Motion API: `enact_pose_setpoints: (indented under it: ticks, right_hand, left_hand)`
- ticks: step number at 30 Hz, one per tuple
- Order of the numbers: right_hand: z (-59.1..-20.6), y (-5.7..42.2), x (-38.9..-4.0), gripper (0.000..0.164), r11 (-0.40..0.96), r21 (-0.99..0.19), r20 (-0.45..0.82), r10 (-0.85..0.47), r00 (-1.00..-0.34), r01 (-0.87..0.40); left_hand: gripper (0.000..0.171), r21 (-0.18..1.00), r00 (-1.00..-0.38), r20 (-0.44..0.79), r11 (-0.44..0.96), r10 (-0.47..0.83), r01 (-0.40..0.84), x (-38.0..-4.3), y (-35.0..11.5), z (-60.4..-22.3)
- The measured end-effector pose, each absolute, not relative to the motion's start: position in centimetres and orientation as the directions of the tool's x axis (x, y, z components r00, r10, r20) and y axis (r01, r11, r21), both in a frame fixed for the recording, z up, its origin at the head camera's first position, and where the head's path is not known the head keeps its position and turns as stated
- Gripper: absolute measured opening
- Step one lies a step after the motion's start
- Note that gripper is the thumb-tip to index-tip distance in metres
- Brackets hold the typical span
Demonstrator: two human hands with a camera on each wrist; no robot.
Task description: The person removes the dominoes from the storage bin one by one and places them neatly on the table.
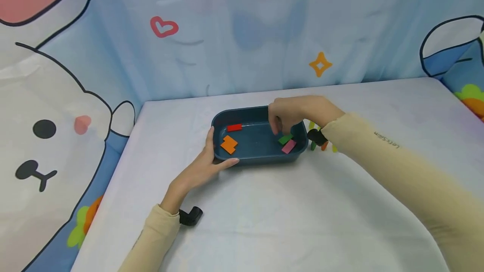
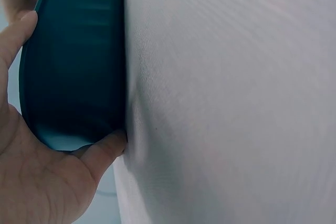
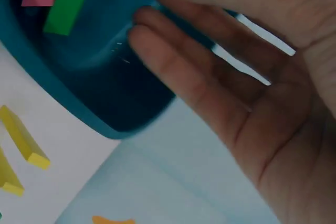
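A dark teal rectangular tray (image 1: 261, 160) stands on the white table in the head view. My left hand (image 1: 202, 163) grips its left end, thumb along the front wall and fingers at the side; the left wrist view shows this hand (image 2: 47, 182) against the tray's outer wall. My right hand (image 1: 285, 114) reaches down inside the tray's right half, fingers loosely bent, nothing visible between them. Beneath its fingertips lie a green block (image 1: 285, 139) and a pink block (image 1: 289, 146). Farther left in the tray are a red block (image 1: 234, 127) and orange blocks (image 1: 228, 144).
Right of the tray, several small blocks lie on the table, partly hidden by my right wrist; a yellow block (image 3: 23, 135) shows in the right wrist view. A printed blue curtain (image 1: 242, 53) hangs behind the table (image 1: 264, 217).
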State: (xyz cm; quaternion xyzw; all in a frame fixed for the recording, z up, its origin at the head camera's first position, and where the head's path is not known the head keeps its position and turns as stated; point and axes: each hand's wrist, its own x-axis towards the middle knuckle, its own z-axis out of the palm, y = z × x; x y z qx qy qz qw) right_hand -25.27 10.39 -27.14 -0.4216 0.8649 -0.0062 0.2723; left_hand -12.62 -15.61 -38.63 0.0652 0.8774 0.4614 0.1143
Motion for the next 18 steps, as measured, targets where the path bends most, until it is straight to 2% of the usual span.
enact_pose_setpoints:
  ticks: [5,13,18]
  right_hand:
    - [-28.6,9.3,-25.6,0.020,0.710,-0.139,-0.597,-0.616,-0.514,-0.690]
    - [-29.8,8.3,-25.6,0.019,0.741,-0.046,-0.636,-0.539,-0.553,-0.669]
    - [-29.8,8.1,-25.4,0.017,0.734,-0.045,-0.671,-0.525,-0.524,-0.678]
  left_hand:
    - [0.119,0.824,-0.966,-0.131,0.567,0.223,0.019,-12.7,-15.7,-38.7]
    - [0.118,0.819,-0.965,-0.136,0.574,0.223,0.017,-12.8,-15.6,-38.6]
    - [0.118,0.817,-0.966,-0.135,0.577,0.221,0.018,-12.7,-15.8,-38.6]
